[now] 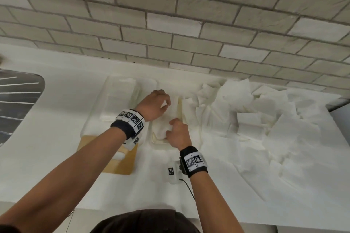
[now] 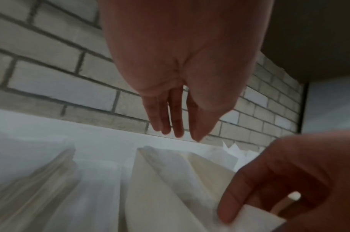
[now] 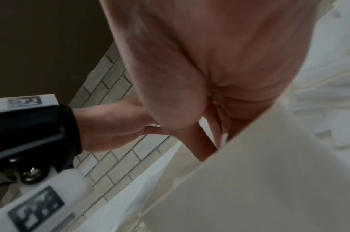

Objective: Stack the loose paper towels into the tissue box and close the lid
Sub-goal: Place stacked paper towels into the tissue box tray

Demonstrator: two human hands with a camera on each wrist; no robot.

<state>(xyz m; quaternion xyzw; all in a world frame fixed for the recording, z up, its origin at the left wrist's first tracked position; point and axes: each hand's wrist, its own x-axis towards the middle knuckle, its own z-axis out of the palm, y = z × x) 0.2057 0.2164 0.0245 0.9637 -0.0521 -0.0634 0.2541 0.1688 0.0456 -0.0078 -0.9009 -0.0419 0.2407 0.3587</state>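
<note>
An open cream tissue box sits on the white counter, and both hands are over it. My right hand pinches a folded white paper towel at the box's near end; the left wrist view shows the thumb and fingers on that towel. Over the far end of the box hovers my left hand, its fingers straight and holding nothing. A heap of loose paper towels lies to the right of the box. The wooden lid with a slot lies flat at the near left.
A clear plastic container stands just left of the box, above the wooden lid. A dark basin cuts into the counter at far left. The brick wall runs close behind. A small white device with a cable lies near the counter's front.
</note>
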